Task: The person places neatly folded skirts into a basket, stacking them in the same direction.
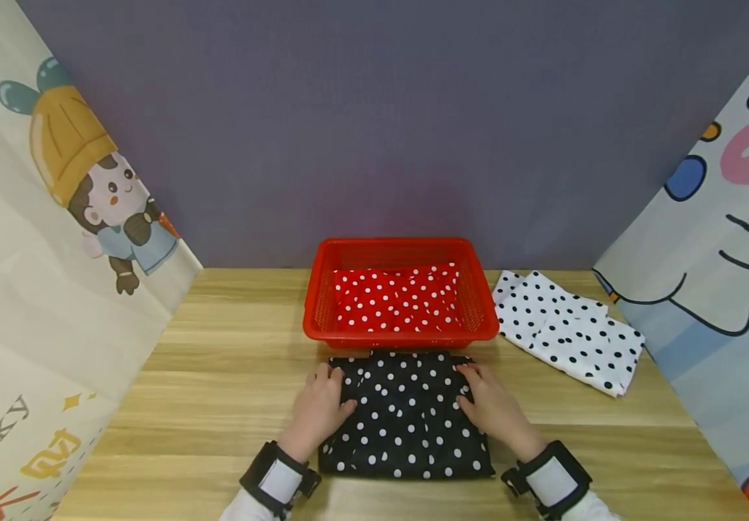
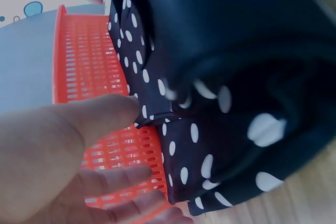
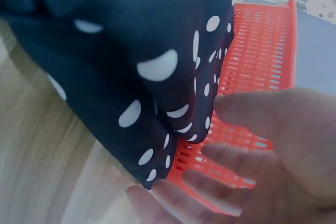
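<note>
A folded black cloth with white dots (image 1: 407, 420) lies on the wooden table (image 1: 218, 362), just in front of a red plastic basket (image 1: 400, 334). My left hand (image 1: 331, 387) rests at its left edge, thumb on top and straight fingers by the far corner. My right hand (image 1: 472, 387) mirrors it at the right edge. In the left wrist view the left hand (image 2: 137, 142) reaches the black cloth (image 2: 236, 77) beside the basket (image 2: 84, 61). In the right wrist view the right hand (image 3: 212, 127) touches the black cloth (image 3: 131, 35) by the basket (image 3: 262, 51).
A folded red cloth with white dots (image 1: 400, 297) lies inside the basket. A white cloth with black dots (image 1: 569, 329) lies on the table at the right. Cartoon-printed panels close both sides, and a purple-grey wall stands behind.
</note>
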Action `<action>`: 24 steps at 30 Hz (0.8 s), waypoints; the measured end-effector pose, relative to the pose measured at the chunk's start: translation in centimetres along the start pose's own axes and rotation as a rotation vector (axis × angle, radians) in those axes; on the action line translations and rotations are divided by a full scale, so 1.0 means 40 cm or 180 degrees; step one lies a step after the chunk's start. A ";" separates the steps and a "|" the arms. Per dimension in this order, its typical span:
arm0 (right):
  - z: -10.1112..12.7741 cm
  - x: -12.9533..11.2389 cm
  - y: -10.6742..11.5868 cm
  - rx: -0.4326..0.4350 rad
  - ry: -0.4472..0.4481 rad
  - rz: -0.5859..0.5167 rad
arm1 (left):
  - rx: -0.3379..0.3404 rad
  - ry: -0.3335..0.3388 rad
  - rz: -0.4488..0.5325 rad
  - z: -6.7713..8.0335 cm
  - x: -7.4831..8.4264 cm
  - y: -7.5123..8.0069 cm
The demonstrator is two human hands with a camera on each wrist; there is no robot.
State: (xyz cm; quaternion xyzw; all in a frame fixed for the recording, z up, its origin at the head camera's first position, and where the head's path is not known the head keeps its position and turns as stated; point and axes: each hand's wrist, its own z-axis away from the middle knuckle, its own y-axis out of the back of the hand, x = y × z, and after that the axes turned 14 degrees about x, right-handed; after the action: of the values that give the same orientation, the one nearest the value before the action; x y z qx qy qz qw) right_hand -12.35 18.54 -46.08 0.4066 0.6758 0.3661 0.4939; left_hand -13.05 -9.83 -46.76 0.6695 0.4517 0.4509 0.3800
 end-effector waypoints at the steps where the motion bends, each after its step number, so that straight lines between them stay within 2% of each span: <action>1: -0.003 -0.001 0.001 -0.0022 -0.0067 0.0024 | 0.0002 0.0066 -0.0011 -0.005 0.002 0.000; 6: -0.009 -0.001 -0.005 -0.0166 -0.0356 0.0145 | -0.0124 0.0389 -0.0065 -0.015 0.011 0.000; 11: -0.007 0.005 -0.019 -0.0277 -0.0578 0.0233 | -0.0313 0.0624 -0.0078 -0.005 0.016 -0.003; 18: -0.007 0.004 -0.022 -0.0510 -0.0772 0.0300 | -0.0408 0.0728 -0.0033 0.001 0.020 -0.007; 24: 0.001 0.000 -0.043 -0.0457 -0.0794 0.0324 | -0.0342 0.0728 -0.0129 0.006 0.027 -0.018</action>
State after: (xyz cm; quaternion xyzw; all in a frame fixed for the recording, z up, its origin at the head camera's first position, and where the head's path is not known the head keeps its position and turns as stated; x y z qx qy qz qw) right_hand -12.65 17.88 -47.62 0.4463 0.5598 0.3846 0.5827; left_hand -12.83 -8.62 -47.21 0.5831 0.4807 0.5401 0.3705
